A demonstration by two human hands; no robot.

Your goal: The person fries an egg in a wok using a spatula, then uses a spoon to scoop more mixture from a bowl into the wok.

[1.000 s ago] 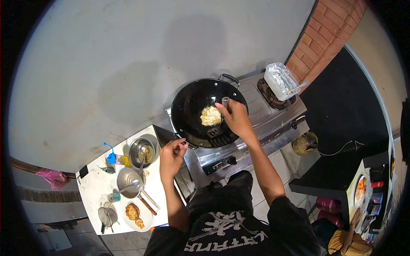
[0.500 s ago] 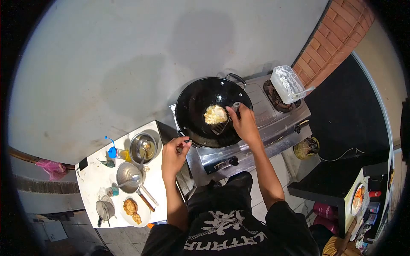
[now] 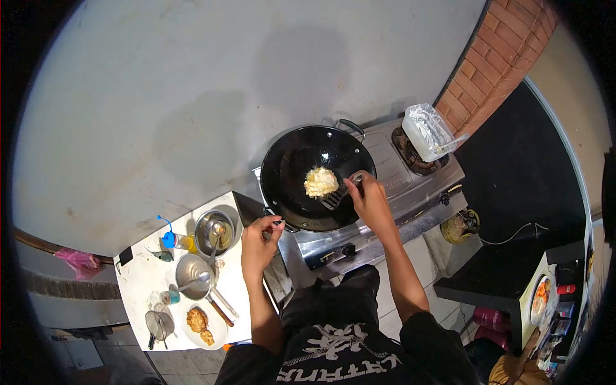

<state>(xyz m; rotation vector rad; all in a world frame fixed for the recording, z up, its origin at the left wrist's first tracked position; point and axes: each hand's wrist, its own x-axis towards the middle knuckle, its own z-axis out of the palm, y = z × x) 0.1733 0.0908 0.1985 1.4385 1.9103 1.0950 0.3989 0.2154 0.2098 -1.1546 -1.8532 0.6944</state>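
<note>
Food in the wok, spatula at its edge.
I see the left hand pinching the handle, likely for steadiness; the right hand grips the spatula, seemingly for turning.

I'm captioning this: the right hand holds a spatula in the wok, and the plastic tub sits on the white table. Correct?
Not quite: the head view shows the plastic tub on the stove, not the white table. The right hand does hold a spatula in the wok.
</note>
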